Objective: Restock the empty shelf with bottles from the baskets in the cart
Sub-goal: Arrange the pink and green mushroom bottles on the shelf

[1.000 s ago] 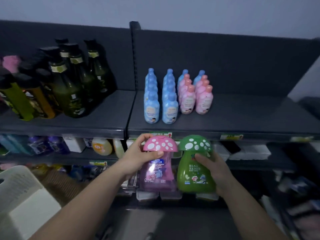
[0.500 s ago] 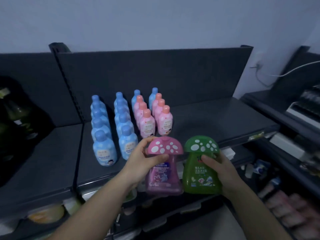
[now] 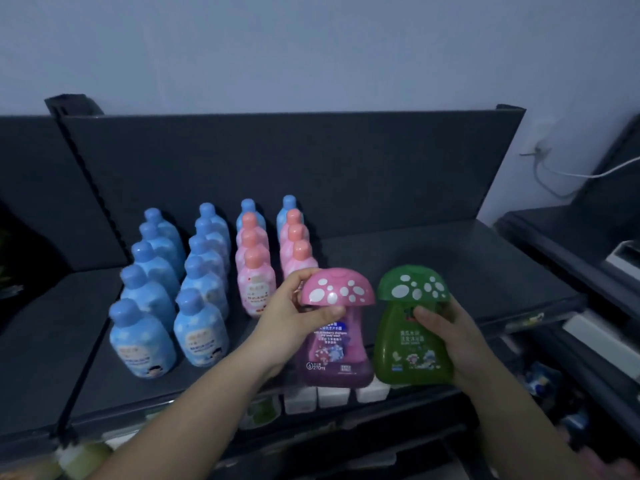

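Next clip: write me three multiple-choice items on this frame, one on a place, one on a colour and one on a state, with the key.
1. On the shelf, the pink bottles stand:
A. left of the all-blue rows
B. right of them
C. on top of them

2. The cap of the mushroom bottle in the left hand is:
A. pink
B. yellow
C. black

3. The green mushroom bottle is:
A. lying on the shelf
B. held upright by the right hand
C. capless

Key: B, the pink bottles stand right of the all-blue rows; A, the cap is pink with white spots; B, the hand wraps its body.
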The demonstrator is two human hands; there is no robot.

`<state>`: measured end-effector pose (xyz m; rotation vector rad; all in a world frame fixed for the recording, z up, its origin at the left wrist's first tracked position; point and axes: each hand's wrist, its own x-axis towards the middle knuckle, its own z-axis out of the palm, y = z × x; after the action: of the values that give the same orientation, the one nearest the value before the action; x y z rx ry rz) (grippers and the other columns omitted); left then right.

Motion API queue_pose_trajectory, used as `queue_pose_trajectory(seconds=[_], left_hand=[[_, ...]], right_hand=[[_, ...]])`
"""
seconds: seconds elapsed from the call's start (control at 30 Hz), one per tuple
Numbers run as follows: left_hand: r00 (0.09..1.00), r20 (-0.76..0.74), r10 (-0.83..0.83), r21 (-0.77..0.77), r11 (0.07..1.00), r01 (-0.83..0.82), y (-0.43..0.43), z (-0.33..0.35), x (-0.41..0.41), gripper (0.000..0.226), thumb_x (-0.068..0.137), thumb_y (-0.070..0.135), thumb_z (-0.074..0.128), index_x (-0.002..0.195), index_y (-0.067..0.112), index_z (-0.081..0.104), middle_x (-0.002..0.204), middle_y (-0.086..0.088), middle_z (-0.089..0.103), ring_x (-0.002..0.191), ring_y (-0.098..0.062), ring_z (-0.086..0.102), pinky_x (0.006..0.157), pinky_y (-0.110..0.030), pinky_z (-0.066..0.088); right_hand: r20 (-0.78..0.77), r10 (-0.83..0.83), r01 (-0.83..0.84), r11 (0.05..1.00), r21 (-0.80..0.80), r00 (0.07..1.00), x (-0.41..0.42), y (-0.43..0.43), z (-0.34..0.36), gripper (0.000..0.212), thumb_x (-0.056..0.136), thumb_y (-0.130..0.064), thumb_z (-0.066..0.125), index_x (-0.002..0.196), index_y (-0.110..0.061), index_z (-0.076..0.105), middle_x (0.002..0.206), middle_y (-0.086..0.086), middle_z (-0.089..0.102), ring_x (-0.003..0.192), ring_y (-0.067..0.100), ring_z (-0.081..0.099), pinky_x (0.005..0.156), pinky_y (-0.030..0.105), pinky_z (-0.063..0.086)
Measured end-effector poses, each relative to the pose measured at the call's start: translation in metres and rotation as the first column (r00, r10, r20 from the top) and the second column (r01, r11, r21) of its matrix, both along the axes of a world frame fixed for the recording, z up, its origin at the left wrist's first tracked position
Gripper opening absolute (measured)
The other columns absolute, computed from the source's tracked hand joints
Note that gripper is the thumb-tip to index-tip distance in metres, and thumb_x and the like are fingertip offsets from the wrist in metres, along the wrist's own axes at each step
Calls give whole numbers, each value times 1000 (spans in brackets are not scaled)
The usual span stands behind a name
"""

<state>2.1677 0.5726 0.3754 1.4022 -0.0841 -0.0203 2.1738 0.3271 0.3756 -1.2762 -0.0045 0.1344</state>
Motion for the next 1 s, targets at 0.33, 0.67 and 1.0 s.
queue_pose_trajectory(seconds=[0.33,0.67,1.0], left_hand=[[979,87,186,163,967,-198,-77,2,58,65,61,13,86,116,18,53,109,-3,64,93,-10,64,83,-28,55],[953,200,226,400,869,-290,-100,1,86,71,68,3,86,121,36,52,117,13,58,97,0,62,82,-22,53],[969,246,-20,789,585,-188,-92,12,78,72,73,21,83,126,39,38,125,14,44,116,-3,48,98,-22,44]], right_hand=[[3,175,-175,984,-17,985,96,-67,10,100,24,-39,101,114,-18,63,98,10,75,82,28,73,62,40,59],[115,281,-259,949,-179,953,147,-95,-18,84,44,-28,94,119,-26,57,110,6,72,104,28,69,85,46,56],[271,371,-159,801,-577,888,152,-113,-15,73,65,-1,88,110,-43,50,102,-23,64,92,0,65,79,19,52]])
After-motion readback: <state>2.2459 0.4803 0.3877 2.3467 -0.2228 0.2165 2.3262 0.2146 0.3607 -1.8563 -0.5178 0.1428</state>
